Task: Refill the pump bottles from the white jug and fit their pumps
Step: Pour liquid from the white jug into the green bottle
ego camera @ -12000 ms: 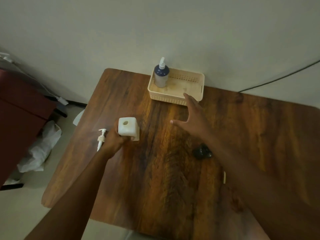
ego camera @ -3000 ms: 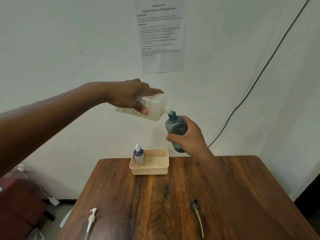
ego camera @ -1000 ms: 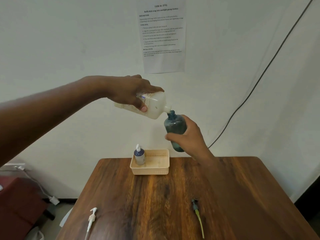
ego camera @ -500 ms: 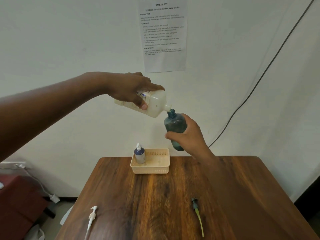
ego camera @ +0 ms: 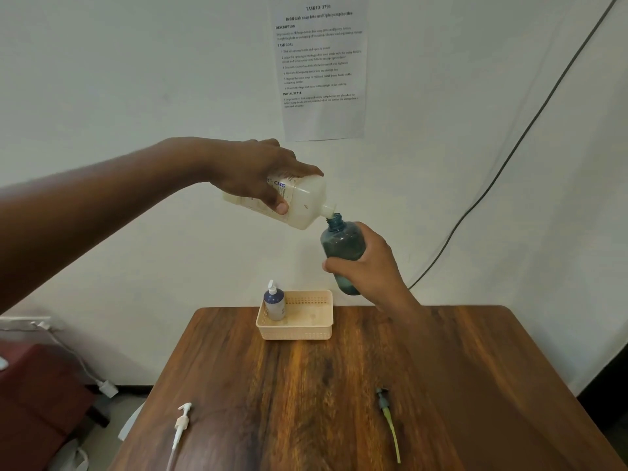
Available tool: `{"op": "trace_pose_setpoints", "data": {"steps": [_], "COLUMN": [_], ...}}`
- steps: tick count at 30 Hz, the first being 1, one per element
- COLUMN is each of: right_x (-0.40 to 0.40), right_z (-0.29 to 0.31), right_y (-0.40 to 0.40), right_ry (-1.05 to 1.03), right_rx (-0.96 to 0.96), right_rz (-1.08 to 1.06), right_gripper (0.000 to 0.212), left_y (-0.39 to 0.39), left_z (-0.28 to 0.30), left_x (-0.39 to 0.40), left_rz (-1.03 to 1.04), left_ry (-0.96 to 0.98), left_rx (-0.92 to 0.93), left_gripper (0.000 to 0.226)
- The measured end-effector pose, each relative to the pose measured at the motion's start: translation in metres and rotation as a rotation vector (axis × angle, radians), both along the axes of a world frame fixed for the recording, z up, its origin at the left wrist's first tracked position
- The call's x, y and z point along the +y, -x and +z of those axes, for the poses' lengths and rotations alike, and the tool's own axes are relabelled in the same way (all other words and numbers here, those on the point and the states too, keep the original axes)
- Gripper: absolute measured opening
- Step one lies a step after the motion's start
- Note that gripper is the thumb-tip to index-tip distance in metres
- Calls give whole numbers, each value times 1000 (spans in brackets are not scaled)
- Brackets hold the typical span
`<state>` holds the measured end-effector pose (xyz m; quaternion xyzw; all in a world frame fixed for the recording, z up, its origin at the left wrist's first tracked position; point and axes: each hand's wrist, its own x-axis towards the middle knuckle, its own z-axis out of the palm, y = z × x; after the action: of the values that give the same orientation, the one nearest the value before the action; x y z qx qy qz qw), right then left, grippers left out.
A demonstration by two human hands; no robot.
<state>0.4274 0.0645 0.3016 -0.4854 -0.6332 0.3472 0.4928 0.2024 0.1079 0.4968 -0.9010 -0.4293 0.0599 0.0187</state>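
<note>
Left hand (ego camera: 253, 175) gripped the white jug (ego camera: 299, 205), tipped with its spout at the mouth of the teal bottle (ego camera: 341, 248), which the right hand (ego camera: 368, 266) clutched above the counter (ego camera: 339, 385). At twelve o'clock, the basket (ego camera: 299, 329) held a pumped blue bottle (ego camera: 274, 302). White pump (ego camera: 181, 421) lay at seven, dark pump (ego camera: 387, 416) at five.

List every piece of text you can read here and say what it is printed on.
"TASK ID: 3791" – paper sheet taped to the wall.
"Refill dish soap into multiple pump bottles" – same sheet.
"DESCRIPTION", "TASK GOAL", "INITIAL STATE" – its headings; the body lines are too small to read.
"CHG" – white jug; its other print is blurred.
</note>
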Motion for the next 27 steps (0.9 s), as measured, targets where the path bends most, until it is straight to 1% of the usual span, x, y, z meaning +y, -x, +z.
{"op": "trace_pose_setpoints", "data": {"steps": [7, 11, 16, 20, 24, 27], "right_x": [1, 2, 5, 8, 13, 15], "right_z": [0, 1, 6, 10, 10, 8], "right_y": [4, 6, 11, 17, 26, 31], "right_ry": [3, -7, -24, -32, -38, -39], "right_rx": [7, 39, 86, 120, 126, 123], "right_rz": [5, -6, -13, -18, -21, -15], "right_gripper": [67, 67, 66, 67, 72, 71], "left_y": [1, 6, 19, 27, 34, 43], "left_z": [0, -5, -24, -44, -74, -99], "left_x": [-5, -9, -13, -11, -13, -16], "left_rz": [5, 27, 44, 52, 75, 126], "left_ry": [7, 9, 30, 47, 77, 59], "left_rx": [6, -47, -223, -394, -584, -716], "left_gripper": [84, 91, 90, 80, 77, 74]}}
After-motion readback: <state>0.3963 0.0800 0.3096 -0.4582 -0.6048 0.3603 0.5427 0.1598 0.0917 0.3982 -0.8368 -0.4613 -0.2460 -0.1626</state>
